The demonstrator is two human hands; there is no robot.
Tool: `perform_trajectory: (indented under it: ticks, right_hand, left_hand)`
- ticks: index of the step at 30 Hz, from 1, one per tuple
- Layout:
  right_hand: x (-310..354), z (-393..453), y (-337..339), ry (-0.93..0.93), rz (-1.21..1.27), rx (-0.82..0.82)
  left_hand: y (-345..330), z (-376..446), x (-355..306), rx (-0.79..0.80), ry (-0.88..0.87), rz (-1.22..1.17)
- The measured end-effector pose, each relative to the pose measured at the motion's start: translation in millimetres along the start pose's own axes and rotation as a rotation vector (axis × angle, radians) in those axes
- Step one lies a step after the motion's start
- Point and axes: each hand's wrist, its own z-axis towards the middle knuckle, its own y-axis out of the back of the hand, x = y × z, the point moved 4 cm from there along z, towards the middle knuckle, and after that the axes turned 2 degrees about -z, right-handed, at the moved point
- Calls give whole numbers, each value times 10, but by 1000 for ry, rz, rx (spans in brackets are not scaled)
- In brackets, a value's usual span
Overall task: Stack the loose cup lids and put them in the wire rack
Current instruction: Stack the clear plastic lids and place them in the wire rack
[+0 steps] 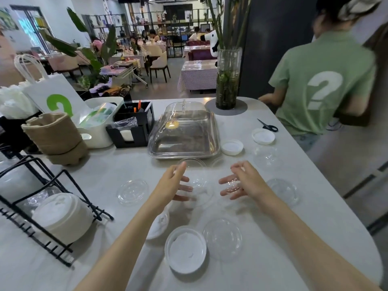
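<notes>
Loose lids lie scattered over the pale table [273,238]. Clear lids sit at the left [132,192], front right [222,238], right [283,190] and far right [266,158]. White lids lie at the front [185,248], under my left forearm [158,226], and at the back [232,147] [263,136]. My left hand [174,183] and right hand [241,181] hover open, palms facing each other, either side of a clear lid [199,185] in the middle. The black wire rack [52,206] at the left holds a stack of white lids [63,217].
A clear domed food cover [184,131] stands behind my hands. Further back are a black organiser [134,124], a white bin [100,122], brown paper sleeves [54,135], a glass vase [228,78] and scissors [268,126]. A person in a green shirt [321,85] stands at the table's right.
</notes>
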Motion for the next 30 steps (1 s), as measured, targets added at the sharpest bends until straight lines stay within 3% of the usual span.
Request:
perform_trajectory:
  ticks: [12,18,22,27,30]
  right_hand:
    - [143,-58,-8,182,-563,-204]
    - [8,-88,201,209,-494,-162]
    - [-44,-15,597,253,-466,-298]
    - [-49,154,1090,267,-973,-521]
    - [-13,316,1213,290,-1172,-497]
  left_hand:
    - [-533,-131,-159,183,-111,272]
    - [-690,-72,-110,208,-63,286]
    - [-721,14,-39,190,29,250]
    - [-754,82,-7,125,80,218]
    - [-800,89,-15,109,109,192]
